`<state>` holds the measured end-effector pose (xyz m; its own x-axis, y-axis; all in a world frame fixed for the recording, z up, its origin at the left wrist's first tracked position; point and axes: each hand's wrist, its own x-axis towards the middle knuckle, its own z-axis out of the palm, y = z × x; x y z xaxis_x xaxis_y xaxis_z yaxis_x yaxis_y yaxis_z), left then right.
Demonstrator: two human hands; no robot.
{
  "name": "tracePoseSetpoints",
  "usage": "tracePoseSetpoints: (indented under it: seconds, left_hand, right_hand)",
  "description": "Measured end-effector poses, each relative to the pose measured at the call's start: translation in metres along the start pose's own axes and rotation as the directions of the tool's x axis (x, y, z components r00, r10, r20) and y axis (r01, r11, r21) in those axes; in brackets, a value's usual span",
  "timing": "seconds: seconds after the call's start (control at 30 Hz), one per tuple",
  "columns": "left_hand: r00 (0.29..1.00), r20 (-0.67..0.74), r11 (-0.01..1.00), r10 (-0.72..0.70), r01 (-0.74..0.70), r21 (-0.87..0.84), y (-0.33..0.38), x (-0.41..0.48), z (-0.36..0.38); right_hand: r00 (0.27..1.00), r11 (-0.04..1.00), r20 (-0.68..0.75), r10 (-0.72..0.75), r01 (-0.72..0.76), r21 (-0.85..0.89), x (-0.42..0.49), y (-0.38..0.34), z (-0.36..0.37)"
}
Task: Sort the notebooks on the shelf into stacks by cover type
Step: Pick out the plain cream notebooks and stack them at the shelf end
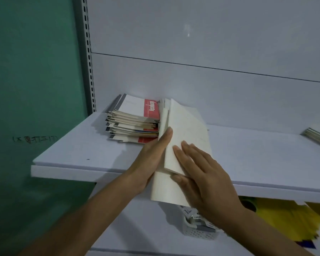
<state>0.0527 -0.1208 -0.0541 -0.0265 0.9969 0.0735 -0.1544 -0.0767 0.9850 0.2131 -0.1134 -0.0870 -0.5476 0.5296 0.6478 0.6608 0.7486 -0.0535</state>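
A stack of cream-covered notebooks (187, 126) leans tilted on the white shelf (78, 154), its lower end hanging past the front edge. My left hand (151, 156) presses flat against the stack's left side. My right hand (201, 174) grips the top notebooks, fingers on the cover and thumb under the edge. To the left lies a pile of white-and-red covered notebooks (135, 119), touching the cream stack. Another small stack (318, 135) shows at the shelf's far right, cut off by the frame.
A green wall (26, 71) borders the shelf on the left, beside a slotted upright (89, 52). Below the shelf sit a perforated white basket (198, 230) with small items and yellow sheets (292, 218). The shelf's back panel is white.
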Motion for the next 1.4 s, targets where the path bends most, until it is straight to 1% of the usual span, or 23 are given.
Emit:
tracePoseSetpoints:
  seconds: [0.1, 0.17, 0.27, 0.33, 0.37, 0.4, 0.43, 0.47, 0.53, 0.6, 0.63, 0.67, 0.7, 0.73, 0.8, 1.0, 1.1, 1.17, 1.3, 1.4]
  left_hand:
    - [0.998, 0.047, 0.999, -0.029, 0.030, -0.026, -0.003, 0.008, 0.011]
    - [0.998, 0.038, 0.998, -0.055, 0.056, -0.020, -0.007, 0.016, 0.022]
    - [0.997, 0.021, 0.997, -0.077, 0.077, 0.026, -0.014, 0.026, 0.043]
    - [0.996, 0.044, 0.996, -0.075, 0.072, 0.052, -0.018, 0.031, 0.064]
    - [0.996, 0.064, 0.996, -0.069, 0.065, 0.056, -0.019, 0.032, 0.076]
    - [0.995, 0.081, 0.997, -0.058, 0.054, 0.052, -0.020, 0.033, 0.088]
    - [0.994, 0.104, 0.998, -0.042, 0.038, 0.041, -0.020, 0.035, 0.102]
    - [0.991, 0.132, 0.999, -0.027, 0.024, 0.024, -0.020, 0.035, 0.116]
    - [0.979, 0.205, 1.000, -0.004, 0.005, -0.006, -0.022, 0.036, 0.149]
    - [0.961, 0.278, 1.000, 0.012, -0.009, -0.014, -0.025, 0.034, 0.184]
    - [0.952, 0.306, 1.000, 0.018, -0.014, -0.016, -0.028, 0.032, 0.203]
    - [0.944, 0.331, 1.000, 0.023, -0.016, -0.025, -0.031, 0.030, 0.222]
    - [0.934, 0.355, 0.999, 0.027, -0.015, -0.038, -0.034, 0.027, 0.241]
    - [0.925, 0.379, 0.999, 0.030, -0.014, -0.045, -0.037, 0.023, 0.261]
    - [0.908, 0.417, 0.999, 0.036, -0.023, -0.034, -0.043, 0.016, 0.300]
    - [0.881, 0.472, 0.999, 0.042, -0.048, 0.000, -0.061, 0.004, 0.410]
    - [0.892, 0.452, 0.996, -0.002, -0.040, 0.083, -0.073, 0.000, 0.448]
    - [0.907, 0.419, 0.990, -0.042, -0.018, 0.140, -0.077, 0.003, 0.464]
    - [0.936, 0.347, 0.979, -0.059, -0.013, 0.204, -0.077, 0.019, 0.487]
    - [0.938, 0.342, 0.977, -0.056, -0.020, 0.213, -0.078, 0.039, 0.500]
  right_hand:
    - [0.994, 0.996, 0.102, 0.043, -0.051, 0.076, -0.012, 0.008, -0.013]
    - [0.987, 0.992, 0.145, 0.063, -0.078, 0.101, -0.022, 0.015, -0.022]
    - [0.984, 0.994, 0.166, 0.065, -0.079, 0.081, -0.038, 0.031, -0.033]
    - [0.985, 0.978, 0.144, 0.092, -0.117, 0.174, -0.049, 0.045, -0.043]
    - [0.983, 0.949, 0.108, 0.147, -0.171, 0.264, -0.054, 0.053, -0.050]
    - [0.971, 0.903, 0.062, 0.232, -0.239, 0.357, -0.060, 0.061, -0.059]
    - [0.943, 0.851, 0.013, 0.332, -0.306, 0.427, -0.067, 0.070, -0.068]
    - [0.900, 0.801, -0.035, 0.435, -0.369, 0.471, -0.076, 0.080, -0.078]
    - [0.769, 0.681, -0.096, 0.632, -0.492, 0.542, -0.096, 0.104, -0.097]
    - [0.619, 0.498, -0.053, 0.784, -0.575, 0.649, -0.121, 0.130, -0.118]
    - [0.565, 0.395, 0.001, 0.825, -0.579, 0.714, -0.133, 0.142, -0.129]
    - [0.532, 0.297, 0.064, 0.844, -0.565, 0.770, -0.146, 0.154, -0.140]
    - [0.515, 0.220, 0.119, 0.849, -0.547, 0.808, -0.159, 0.164, -0.152]
    - [0.506, 0.172, 0.149, 0.849, -0.532, 0.829, -0.171, 0.173, -0.164]
    - [0.484, 0.147, 0.143, 0.863, -0.511, 0.847, -0.198, 0.190, -0.187]
    - [0.426, 0.207, 0.037, 0.904, -0.510, 0.835, -0.270, 0.241, -0.252]
    - [0.393, 0.188, 0.033, 0.919, -0.510, 0.840, -0.296, 0.266, -0.274]
    - [0.367, 0.181, 0.034, 0.930, -0.535, 0.825, -0.309, 0.283, -0.284]
    - [0.327, 0.125, 0.063, 0.943, -0.524, 0.842, -0.323, 0.319, -0.294]
    - [0.297, 0.055, 0.124, 0.947, -0.529, 0.847, -0.320, 0.348, -0.291]
